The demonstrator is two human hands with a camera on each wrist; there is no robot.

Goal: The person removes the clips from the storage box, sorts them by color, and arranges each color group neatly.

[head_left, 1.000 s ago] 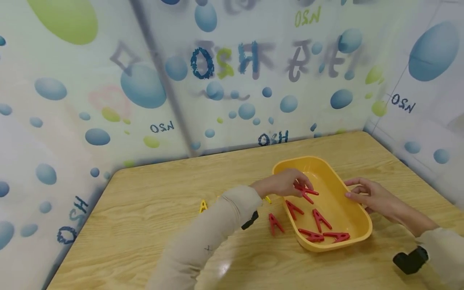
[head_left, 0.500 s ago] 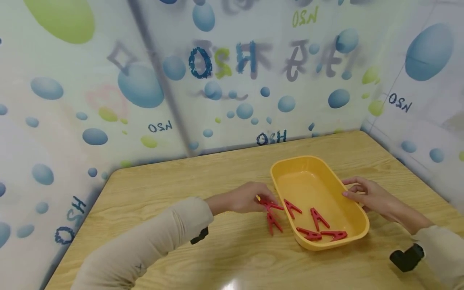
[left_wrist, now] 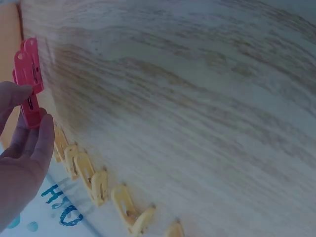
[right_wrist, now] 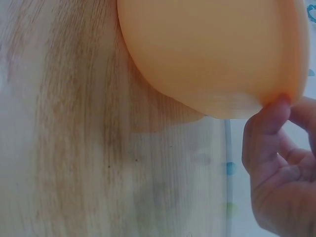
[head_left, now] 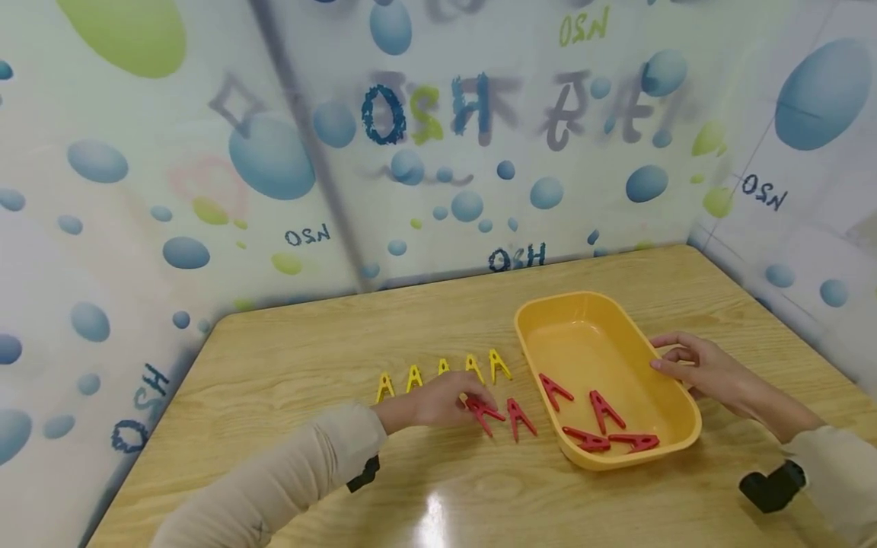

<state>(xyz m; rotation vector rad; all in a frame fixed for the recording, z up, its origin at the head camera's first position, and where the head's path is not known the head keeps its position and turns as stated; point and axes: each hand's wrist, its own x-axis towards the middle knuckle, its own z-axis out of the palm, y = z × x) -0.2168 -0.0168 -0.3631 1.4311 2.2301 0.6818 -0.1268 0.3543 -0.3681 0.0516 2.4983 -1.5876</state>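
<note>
My left hand [head_left: 441,399] pinches a red clothespin [head_left: 485,415] close over the table, left of another red clothespin [head_left: 521,418] that lies there. In the left wrist view the thumb and fingers grip the red clothespin [left_wrist: 30,111] near one end. Behind that hand a row of several yellow clothespins [head_left: 496,365] runs along the table, partly covered by the hand. My right hand [head_left: 702,373] holds the right rim of a yellow-orange plastic basin [head_left: 582,335], thumb at the edge. Several red clothespins [head_left: 606,411] lie inside the basin, toward its near end.
The wooden table [head_left: 294,350] reaches back to a wall covering [head_left: 438,175] printed with blue and green dots and lettering. Another wall [head_left: 788,228] borders the table on the right. A black wrist camera [head_left: 774,487] sits at the right sleeve.
My left hand has carried a red clothespin leftward from over the basin to beside the red one on the table. The right hand stays at the basin's rim.
</note>
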